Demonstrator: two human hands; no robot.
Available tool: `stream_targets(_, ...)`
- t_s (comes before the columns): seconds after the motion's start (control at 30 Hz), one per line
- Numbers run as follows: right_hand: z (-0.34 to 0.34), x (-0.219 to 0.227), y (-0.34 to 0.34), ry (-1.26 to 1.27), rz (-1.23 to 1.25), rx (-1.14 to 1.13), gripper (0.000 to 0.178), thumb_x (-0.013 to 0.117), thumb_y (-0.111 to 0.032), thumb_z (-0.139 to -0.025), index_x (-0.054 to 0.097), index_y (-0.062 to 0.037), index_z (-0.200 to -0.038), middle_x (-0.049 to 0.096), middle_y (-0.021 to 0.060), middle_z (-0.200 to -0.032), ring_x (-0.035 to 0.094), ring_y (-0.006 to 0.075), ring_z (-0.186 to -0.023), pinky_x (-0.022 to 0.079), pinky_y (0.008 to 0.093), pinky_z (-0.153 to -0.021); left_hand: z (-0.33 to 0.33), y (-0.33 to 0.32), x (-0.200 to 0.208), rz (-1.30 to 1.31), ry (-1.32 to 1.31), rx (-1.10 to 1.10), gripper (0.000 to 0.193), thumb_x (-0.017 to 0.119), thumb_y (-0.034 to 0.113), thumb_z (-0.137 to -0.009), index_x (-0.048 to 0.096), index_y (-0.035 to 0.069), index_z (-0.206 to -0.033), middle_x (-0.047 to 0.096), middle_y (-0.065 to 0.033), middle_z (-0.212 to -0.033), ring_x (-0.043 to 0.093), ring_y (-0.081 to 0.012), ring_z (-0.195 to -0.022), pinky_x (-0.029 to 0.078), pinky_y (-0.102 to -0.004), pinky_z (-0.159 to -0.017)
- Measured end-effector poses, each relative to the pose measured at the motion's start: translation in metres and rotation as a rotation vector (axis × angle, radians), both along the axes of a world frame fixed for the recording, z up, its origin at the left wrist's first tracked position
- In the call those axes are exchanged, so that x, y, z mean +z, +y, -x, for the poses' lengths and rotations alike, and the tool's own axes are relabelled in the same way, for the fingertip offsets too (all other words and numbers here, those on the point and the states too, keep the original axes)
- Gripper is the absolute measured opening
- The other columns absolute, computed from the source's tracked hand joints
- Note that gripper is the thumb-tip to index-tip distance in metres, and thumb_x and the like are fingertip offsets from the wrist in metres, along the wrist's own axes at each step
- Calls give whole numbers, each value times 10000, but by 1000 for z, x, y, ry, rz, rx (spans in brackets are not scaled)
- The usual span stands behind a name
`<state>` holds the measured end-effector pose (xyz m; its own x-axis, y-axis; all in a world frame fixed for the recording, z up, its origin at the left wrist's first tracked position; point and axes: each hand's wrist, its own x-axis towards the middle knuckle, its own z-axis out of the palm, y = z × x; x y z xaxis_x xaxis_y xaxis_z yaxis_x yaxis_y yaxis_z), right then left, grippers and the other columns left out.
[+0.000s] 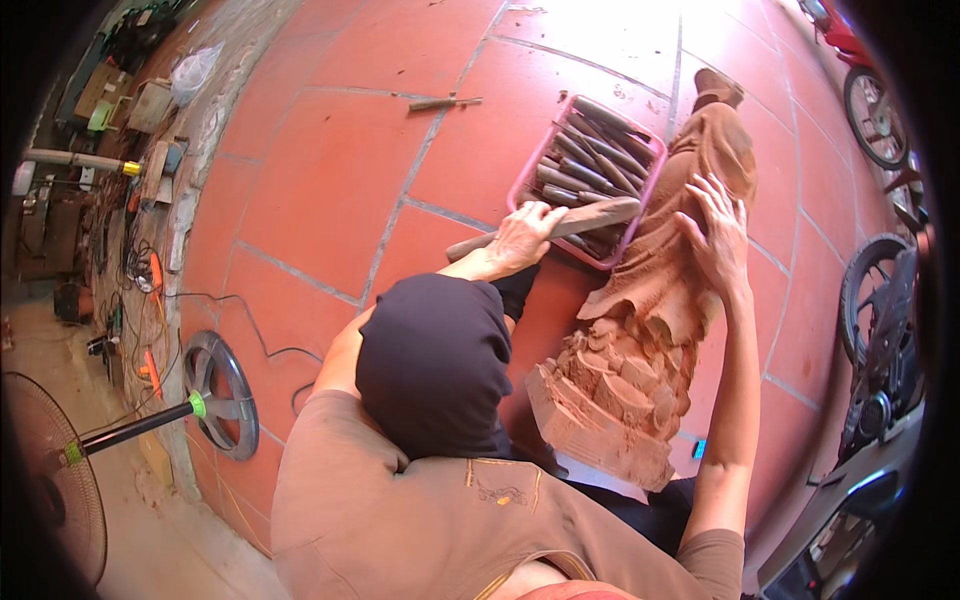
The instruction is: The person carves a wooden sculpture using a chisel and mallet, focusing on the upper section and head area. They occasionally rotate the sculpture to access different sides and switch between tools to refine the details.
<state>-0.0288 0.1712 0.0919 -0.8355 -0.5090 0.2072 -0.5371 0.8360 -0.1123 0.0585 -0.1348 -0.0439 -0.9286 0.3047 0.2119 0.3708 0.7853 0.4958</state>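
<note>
A reddish-brown wood carving [655,250] with draped folds lies lengthwise along my right side, its blocky, deeply cut base [600,430] near my lap. Flat on the folds rests my right hand [715,235], fingers spread and holding nothing. My left hand [522,240] is closed around the middle of a worn wooden club [600,214], thicker toward its far right end. That end passes over a pink plastic basket [640,245], which stands just left of the carving. Several dark-handled carving tools [600,160] fill the basket; the club hides some of them.
Red floor tiles [320,180] spread around me. A single thin-handled tool [440,104] lies on them, far left of the basket. To the left stand a fan [60,490] with a round base [222,395], a trailing cable and cluttered shelves. Motorbikes [875,330] line the right side.
</note>
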Motion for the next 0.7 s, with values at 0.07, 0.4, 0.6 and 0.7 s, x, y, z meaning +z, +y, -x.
stream_targets(0.07, 0, 3, -7, -7, -4, 8, 424, 606, -334, -903, 573, -87, -1246, 503, 64, -1396, 371, 240, -1363, 220, 484, -1131, 13, -7, -2, 3, 68, -85, 631, 711, 131, -738, 485, 77, -1325, 547, -156, -1138, 544, -355, -1067, 475, -443, -902)
stream_targets(0.4, 2, 16, -17, -67, 9, -48, 398, 657, -212, -844, 590, -73, -1211, 509, 89, -1385, 387, 284, -1351, 248, 472, -1140, 224, -230, -41, 518, -280, 458, 822, 693, 185, -756, 286, 139, -1468, 288, -129, -1505, 309, -389, -1354, 320, -556, -1079)
stream_targets(0.6, -2, 20, -16, -105, -26, -62, 395, 655, -195, -839, 590, -70, -1208, 510, 96, -1387, 385, 287, -1359, 235, 480, -1146, 276, -227, -93, 439, -427, 520, 879, 695, 387, -808, 208, 169, -1507, 182, -117, -1572, 175, -409, -1429, 254, -612, -1104)
stream_targets(0.7, 13, 21, -29, -90, 29, 41, 404, 645, -240, -865, 575, -74, -1227, 504, 87, -1393, 370, 281, -1372, 234, 488, -1143, 259, -319, -118, 652, -295, 497, 680, 612, 387, -888, 321, 98, -1430, 312, -175, -1486, 354, -386, -1344, 353, -515, -1081)
